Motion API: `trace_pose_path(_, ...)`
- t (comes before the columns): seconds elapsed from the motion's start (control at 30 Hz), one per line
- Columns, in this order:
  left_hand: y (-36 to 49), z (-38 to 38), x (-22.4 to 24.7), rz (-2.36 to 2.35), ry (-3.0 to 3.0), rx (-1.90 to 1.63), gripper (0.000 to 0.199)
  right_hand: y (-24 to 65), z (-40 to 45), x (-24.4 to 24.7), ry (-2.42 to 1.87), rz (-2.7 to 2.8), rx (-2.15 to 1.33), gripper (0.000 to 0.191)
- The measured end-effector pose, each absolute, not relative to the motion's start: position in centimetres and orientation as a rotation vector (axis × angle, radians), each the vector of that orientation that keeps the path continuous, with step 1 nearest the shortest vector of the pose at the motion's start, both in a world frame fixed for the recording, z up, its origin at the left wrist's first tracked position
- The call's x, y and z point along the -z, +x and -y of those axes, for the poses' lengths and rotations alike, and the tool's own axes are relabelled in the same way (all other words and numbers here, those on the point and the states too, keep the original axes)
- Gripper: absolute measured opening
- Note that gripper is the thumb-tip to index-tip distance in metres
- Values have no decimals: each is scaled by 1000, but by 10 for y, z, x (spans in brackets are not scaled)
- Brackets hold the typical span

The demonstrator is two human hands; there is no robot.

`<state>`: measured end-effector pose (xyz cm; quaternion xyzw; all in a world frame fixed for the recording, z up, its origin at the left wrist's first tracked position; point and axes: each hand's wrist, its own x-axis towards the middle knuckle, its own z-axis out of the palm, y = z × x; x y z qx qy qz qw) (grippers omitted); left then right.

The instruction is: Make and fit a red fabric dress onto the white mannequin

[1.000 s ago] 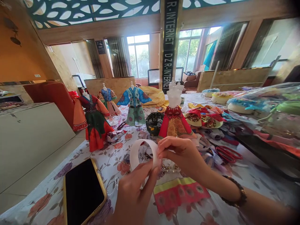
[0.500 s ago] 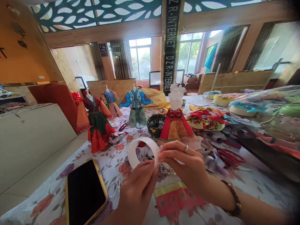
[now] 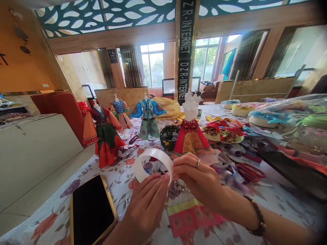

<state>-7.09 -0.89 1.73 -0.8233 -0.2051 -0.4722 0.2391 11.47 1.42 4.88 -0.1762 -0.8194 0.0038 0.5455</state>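
A wide white roll of tape (image 3: 153,153) is held up above the flowered tablecloth, its open centre facing me. My left hand (image 3: 149,204) grips its lower right side, thumb and fingers closed over the rim. At the roll's right edge, my right hand (image 3: 196,175) has its fingers pinched together against the tape; whether they have a loose end is hidden. Below my right hand lies a folded pink fabric piece (image 3: 190,219) with a yellow band. Partly behind the fingers is a small clear box of beads (image 3: 181,185).
A phone (image 3: 92,211) lies at left. Dressed doll forms, including one in a red and gold skirt (image 3: 191,137), stand behind a dark woven basket (image 3: 169,137). Red-handled scissors (image 3: 249,172) and fabric scraps cover the right side. A beaded strand (image 3: 127,201) lies beside my left hand.
The roll of tape has shifted slightly left and tilted in my left hand. My right fingers stay at its edge, curled in a little more.
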Motion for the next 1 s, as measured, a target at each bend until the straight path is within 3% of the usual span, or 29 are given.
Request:
trace_pose_path(0.2, -67, 14, -20, 792, -2306, 1333, 25, 111, -9, -61, -649, 1912, -341, 22)
trace_pose_path(0.6, -53, 28, -42, 986, -2278, 1432, 7, 106, 0, -54, -876, 1860, -300, 17)
trace_pose_path(0.73, -55, 32, -46, 1006, -2346, 1458, 9, 110, -2, -62, -912, 1825, -583, 14)
trace_pose_path(0.87, -58, 35, -52, 1110, -2400, 1476, 9, 112, -4, -66, -909, 1716, -901, 31)
trace_pose_path(1.0, -60, 34, -55, 1328, -2511, 1481, 31, 112, -3, -67, -894, 1682, -1008, 29)
